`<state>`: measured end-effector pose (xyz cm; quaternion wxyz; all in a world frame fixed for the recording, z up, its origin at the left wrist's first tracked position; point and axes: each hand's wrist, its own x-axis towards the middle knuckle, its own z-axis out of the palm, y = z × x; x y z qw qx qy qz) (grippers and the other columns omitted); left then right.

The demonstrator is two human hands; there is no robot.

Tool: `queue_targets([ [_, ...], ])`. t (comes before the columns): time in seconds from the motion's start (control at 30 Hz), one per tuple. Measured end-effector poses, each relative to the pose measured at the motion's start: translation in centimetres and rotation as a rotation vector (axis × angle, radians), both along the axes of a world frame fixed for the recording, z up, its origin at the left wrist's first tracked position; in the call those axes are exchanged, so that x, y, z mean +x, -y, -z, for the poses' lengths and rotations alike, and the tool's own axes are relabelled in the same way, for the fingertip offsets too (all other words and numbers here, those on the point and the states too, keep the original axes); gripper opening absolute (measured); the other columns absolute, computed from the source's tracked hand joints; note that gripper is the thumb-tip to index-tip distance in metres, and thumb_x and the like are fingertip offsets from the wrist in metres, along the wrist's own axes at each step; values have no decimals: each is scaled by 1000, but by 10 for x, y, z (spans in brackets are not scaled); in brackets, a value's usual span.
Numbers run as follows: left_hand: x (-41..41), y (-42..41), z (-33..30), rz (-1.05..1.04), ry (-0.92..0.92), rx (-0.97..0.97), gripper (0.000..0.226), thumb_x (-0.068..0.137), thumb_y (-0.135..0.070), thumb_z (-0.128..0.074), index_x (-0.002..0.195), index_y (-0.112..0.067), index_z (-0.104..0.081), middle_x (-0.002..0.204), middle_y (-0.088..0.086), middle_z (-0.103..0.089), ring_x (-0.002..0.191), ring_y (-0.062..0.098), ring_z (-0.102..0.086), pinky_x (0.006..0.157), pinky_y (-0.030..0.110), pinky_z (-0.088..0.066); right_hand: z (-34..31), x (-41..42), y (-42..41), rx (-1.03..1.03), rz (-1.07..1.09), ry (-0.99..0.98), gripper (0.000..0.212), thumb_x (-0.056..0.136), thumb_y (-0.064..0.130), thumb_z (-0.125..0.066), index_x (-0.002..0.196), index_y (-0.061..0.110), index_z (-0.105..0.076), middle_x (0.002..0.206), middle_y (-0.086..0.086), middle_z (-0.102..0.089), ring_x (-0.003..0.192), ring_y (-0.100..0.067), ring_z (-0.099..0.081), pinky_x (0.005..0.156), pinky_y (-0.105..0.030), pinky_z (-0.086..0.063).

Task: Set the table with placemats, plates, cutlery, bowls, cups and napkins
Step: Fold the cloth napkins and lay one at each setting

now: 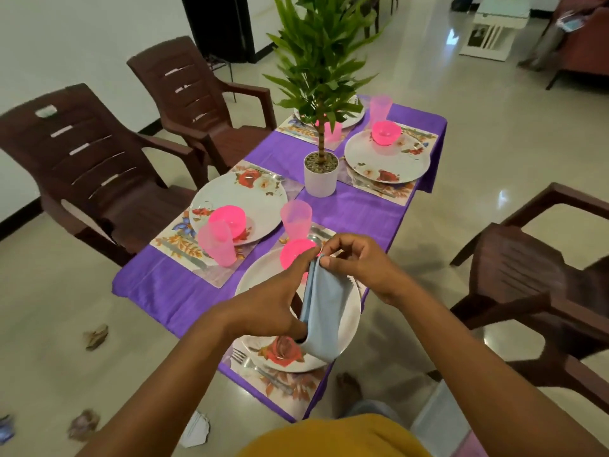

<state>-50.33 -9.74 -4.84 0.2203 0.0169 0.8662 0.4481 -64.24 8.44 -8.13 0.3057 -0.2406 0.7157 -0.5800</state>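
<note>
Two grips, my left hand [270, 305] and right hand [354, 262], pinch the limp, light blue napkin [321, 311] by its top edge; best held at corners.

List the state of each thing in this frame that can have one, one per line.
Blue napkin: folded over, held up above the near plate.
Left hand: grips the napkin, fingers inside the fold.
Right hand: pinches the napkin's top edge.
Near plate: on its placemat, bowl on it.
Near cup: upright.
Left cup: upright.
Potted plant: upright at table centre.
</note>
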Motion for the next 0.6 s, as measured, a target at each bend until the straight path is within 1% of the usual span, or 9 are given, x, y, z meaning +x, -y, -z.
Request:
queue_targets([
  [0.1, -19, 0, 1, -65, 12, -30, 137, 74, -14, -86, 160, -50, 14, 162, -16, -25, 118, 19, -62, 85, 47, -63, 1, -27, 8, -27, -52, 53, 8, 87, 23, -83, 88, 27, -76, 92, 3, -71, 88, -14, -63, 82, -36, -53],
  [0.17, -29, 1, 0, -112, 46, -38, 141, 75, -12, -85, 156, -52, 23, 163, -16, -22, 115, 18, -64, 84, 46, -64, 2, -44, 14, -40, -84, 66, 8, 88, 19, -82, 92, 21, -76, 91, 0, -71, 87, -15, -63, 78, -32, -54],
  [0.23, -39, -1, 0, -155, 82, -37, 142, 78, -10, -84, 154, -53, 28, 165, -11, -24, 109, 19, -66, 83, 45, -64, 3, -60, 19, -46, -136, 65, 11, 88, 17, -81, 96, 14, -75, 96, -8, -72, 89, -22, -66, 80, -37, -58],
  [0.3, -47, -2, 1, -175, 93, -34, 142, 75, -16, -84, 153, -53, 29, 166, -6, -27, 115, 21, -64, 87, 46, -63, 4, -73, 23, -54, -186, 68, 11, 88, 13, -80, 98, 12, -75, 101, -11, -73, 98, -33, -67, 89, -44, -60],
  [0.37, -55, -4, 1, -194, 96, -55, 143, 70, -24, -82, 153, -53, 30, 161, -1, -36, 121, 22, -61, 89, 46, -62, 5, -86, 28, -61, -238, 81, 13, 89, 10, -79, 101, 8, -75, 101, -10, -73, 102, -36, -66, 91, -45, -59],
  [0.4, -58, -4, 2, -207, 103, -71, 143, 69, -25, -82, 153, -52, 30, 158, 1, -40, 120, 22, -61, 89, 45, -62, 6, -93, 31, -60, -264, 82, 14, 89, 10, -78, 102, 6, -75, 101, -9, -74, 101, -35, -66, 90, -44, -59],
  [0.5, -67, -7, 1, -223, 128, -109, 143, 71, -26, -82, 153, -48, 32, 149, 5, -47, 116, 22, -61, 89, 44, -62, 8, -107, 39, -68, -325, 105, 14, 90, 10, -77, 102, 5, -75, 97, -6, -74, 94, -21, -66, 88, -39, -56],
  [0.6, -75, -10, -1, -244, 150, -136, 143, 75, -21, -84, 153, -48, 33, 138, 10, -53, 109, 23, -63, 85, 44, -63, 10, -118, 44, -71, -363, 145, 11, 90, 12, -78, 99, 8, -75, 95, -5, -72, 94, -19, -63, 85, -39, -52],
])
